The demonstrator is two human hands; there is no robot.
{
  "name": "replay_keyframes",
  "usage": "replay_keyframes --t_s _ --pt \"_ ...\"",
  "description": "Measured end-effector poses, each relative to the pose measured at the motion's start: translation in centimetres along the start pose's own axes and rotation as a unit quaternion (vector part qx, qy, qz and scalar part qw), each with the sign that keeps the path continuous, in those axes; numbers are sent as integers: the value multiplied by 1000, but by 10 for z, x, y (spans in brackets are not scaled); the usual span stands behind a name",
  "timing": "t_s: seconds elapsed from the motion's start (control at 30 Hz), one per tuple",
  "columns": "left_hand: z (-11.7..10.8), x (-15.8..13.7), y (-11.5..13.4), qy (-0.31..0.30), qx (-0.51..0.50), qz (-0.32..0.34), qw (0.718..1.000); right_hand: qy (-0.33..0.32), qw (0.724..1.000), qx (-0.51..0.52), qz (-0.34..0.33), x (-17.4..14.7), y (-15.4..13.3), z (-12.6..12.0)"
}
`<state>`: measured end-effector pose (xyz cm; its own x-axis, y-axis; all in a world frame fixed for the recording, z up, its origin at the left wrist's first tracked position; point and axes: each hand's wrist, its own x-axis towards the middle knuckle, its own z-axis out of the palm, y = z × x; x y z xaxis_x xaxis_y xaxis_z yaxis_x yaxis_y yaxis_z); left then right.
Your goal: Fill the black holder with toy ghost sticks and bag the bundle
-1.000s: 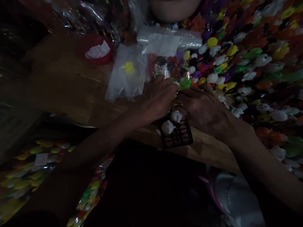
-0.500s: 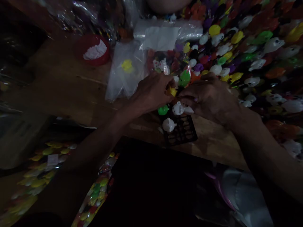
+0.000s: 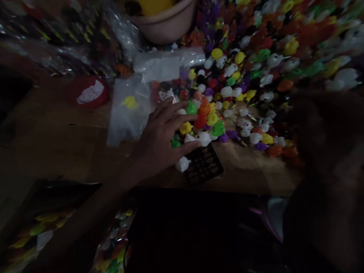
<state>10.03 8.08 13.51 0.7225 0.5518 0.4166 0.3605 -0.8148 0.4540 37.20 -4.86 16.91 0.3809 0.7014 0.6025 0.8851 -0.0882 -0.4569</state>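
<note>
Your left hand (image 3: 159, 138) is spread loosely with the palm down, thumb and fingers parted around a cluster of small plastic toys on the bench (image 3: 250, 178); it does not look clenched on any of them. Your thumb tip is right by a white toy (image 3: 204, 138) at the far edge of a black grid tray (image 3: 206, 167), and one finger reaches to an orange toy (image 3: 204, 108). A yellow toy (image 3: 186, 128) sits between your thumb and fingers, with a green toy (image 3: 175, 143) partly hidden close to your hand. Another white toy, the nearer one (image 3: 182, 164), lies at the tray's left edge, below your thumb. Your right hand (image 3: 327, 125) is a dark blur at the right, well apart from the tray, so you cannot tell whether it grips anything. Beyond your left hand lies a clear bag (image 3: 125, 123) with a yellow shape (image 3: 130, 102) showing on it, and left of that a red bowl (image 3: 102, 100) holds white papers (image 3: 91, 92). A heap of mixed toys (image 3: 256, 76) covers the bench's far right.
</note>
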Motion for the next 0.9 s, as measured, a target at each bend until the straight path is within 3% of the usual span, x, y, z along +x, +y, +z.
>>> replay_keyframes --t_s 0.13,0.23,0.33,0.5,0.67,0.77,0.9 --pt "21 7 -1 -54 24 -1 998 31 993 -67 97 -73 51 17" --pt "32 13 -1 -77 44 6 996 -52 983 -63 163 -113 69 33" --pt "37 15 -6 -88 69 6 994 -118 980 -49 151 -125 73 45" --pt "40 12 -20 -79 58 44 994 -179 977 -33 113 -113 70 52" --pt "48 12 -25 -81 63 33 994 -93 987 -72 113 -91 86 40" --pt "49 16 -15 -36 66 29 997 -35 979 -156 128 -68 107 29" --pt "33 20 9 61 72 13 995 -61 938 -293 173 -26 129 29"
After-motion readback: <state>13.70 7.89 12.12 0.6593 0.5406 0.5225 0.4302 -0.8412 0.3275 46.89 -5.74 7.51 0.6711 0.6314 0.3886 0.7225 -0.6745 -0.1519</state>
